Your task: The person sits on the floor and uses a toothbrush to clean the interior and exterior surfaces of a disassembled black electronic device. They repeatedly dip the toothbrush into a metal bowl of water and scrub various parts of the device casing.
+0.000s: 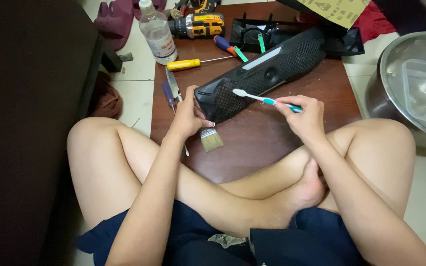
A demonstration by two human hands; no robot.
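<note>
The long black speaker point(267, 74) lies slantwise across the middle of the low brown table point(252, 148), its near end towards the left edge and its far end rising towards the far right corner. Its skin is a fine black mesh grille, rounded at the end, with a pale grey strip along the top and a small round button midway. The left hand point(189, 116) is closed around that near end, thumb and fingers gripping the mesh. The right hand point(301, 116) is pinched tight on a white and teal toothbrush point(262, 98), bristle head resting on the grille close to the held end. Just beside the left hand, a small paintbrush point(210, 138) with tan bristles lies near the table's front edge. Along the left edge sit a flat metal blade point(172, 83) and a blue-handled tool point(167, 93). Further back, a yellow-handled screwdriver point(188, 64), a clear plastic bottle point(158, 32) at the far left corner, and a yellow and black drill point(198, 24) by the far edge. Off the right side stands a big steel bowl point(395, 83).
</note>
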